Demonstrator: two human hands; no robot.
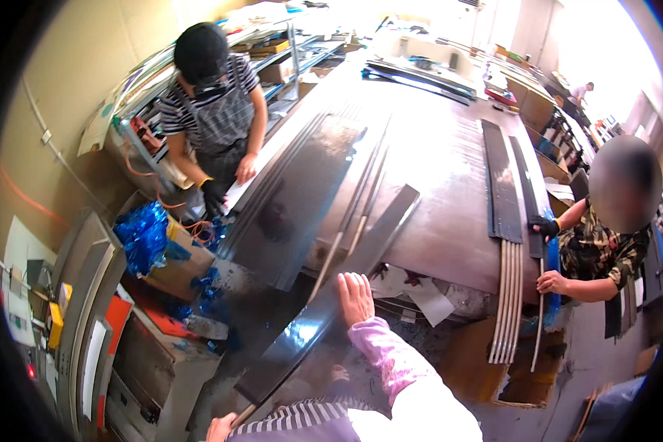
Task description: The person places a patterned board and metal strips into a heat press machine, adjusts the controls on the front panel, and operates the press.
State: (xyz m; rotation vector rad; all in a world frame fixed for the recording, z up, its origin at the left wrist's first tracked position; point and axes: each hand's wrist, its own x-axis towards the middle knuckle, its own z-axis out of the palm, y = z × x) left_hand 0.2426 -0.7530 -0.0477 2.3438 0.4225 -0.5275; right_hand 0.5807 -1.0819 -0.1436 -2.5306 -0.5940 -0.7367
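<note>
A long, glossy dark strip panel [302, 331] slants across the front, from the table's near edge down toward me. My right hand [357, 300], below a pink sleeve, lies with its fingers flat on the panel's right side near its middle. At the panel's near end, my left hand [219, 429] is closed around the end of a thin pale rod [243, 415]; part of this hand is cut off by the lower edge. The rod's further course is hidden under the panel.
Wide dark panels [295, 199] lie on the big table [435, 184]. A person [221, 118] works at the left; another [604, 243] at the right handles a thin rod [538, 324]. Several pale rods [507, 302] jut over the near edge above a cardboard box [479, 361]. Blue film [144, 236] sits left.
</note>
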